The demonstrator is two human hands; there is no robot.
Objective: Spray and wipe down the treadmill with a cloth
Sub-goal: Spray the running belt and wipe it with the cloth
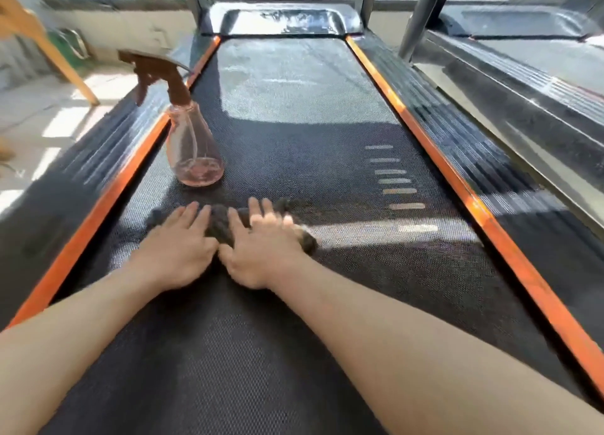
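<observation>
A black treadmill belt (294,140) with orange side strips runs away from me. A dark cloth (220,227) lies across the belt in the near middle. My left hand (176,248) and my right hand (261,248) press flat on it side by side, fingers straight and pointing forward. Only the cloth's middle and its ends show past my hands. A clear pinkish spray bottle (192,146) with a brown trigger head stands upright on the belt's left side, just beyond my left hand. The far part of the belt looks wet and shiny.
A second treadmill (529,75) stands close on the right. Grey uprights (421,16) rise at the far end by the windows. A wooden frame leg (55,52) stands on the sunlit floor to the left.
</observation>
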